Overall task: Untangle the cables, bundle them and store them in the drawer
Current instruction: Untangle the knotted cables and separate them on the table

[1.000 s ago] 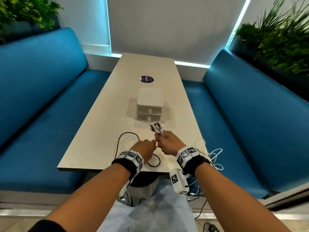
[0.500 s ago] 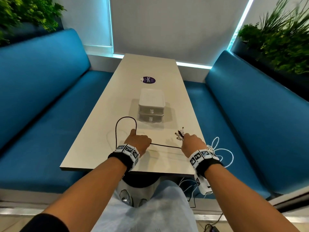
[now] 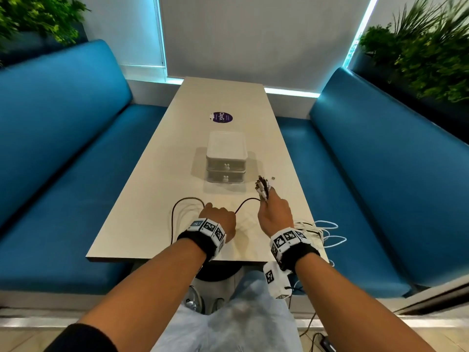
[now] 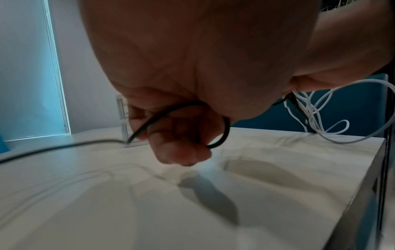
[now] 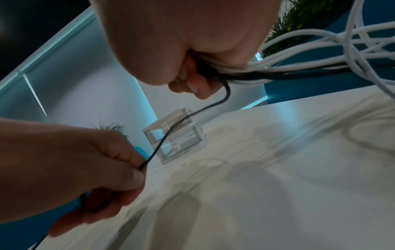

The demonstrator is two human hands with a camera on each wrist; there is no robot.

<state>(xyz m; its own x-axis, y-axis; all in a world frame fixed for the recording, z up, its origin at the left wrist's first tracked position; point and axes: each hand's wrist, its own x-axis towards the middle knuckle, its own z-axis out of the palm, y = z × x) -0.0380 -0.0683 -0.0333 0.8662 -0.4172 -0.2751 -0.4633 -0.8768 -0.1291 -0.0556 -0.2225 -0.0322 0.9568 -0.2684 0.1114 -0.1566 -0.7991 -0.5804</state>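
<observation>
On the near end of the table my left hand (image 3: pixel 218 217) grips a black cable (image 3: pixel 245 204), which loops out to the left (image 3: pixel 177 209) and sags across to my right hand (image 3: pixel 275 213). The right hand holds a bunch of cable ends, their plugs (image 3: pixel 262 188) sticking up above the fist. White cables (image 3: pixel 327 233) trail from that fist over the table's right edge. In the left wrist view the black cable (image 4: pixel 222 133) curls round my curled fingers (image 4: pixel 181 152). The right wrist view has the white and black cables (image 5: pixel 278 67) entering my fist. A small white two-drawer box (image 3: pixel 226 162) stands beyond, both drawers closed.
The long pale table (image 3: pixel 142 224) runs away from me between two blue benches (image 3: pixel 63 161) (image 3: pixel 380 186). A purple round sticker (image 3: pixel 221 117) lies past the drawer box. Plants stand at both upper corners. More cable hangs below the table's right corner (image 3: pixel 312 329).
A second ago the hands were together; they spread apart, drawing the black cable taut. Now they have come closer again, the cable sags, and the right hand has risen toward the box.
</observation>
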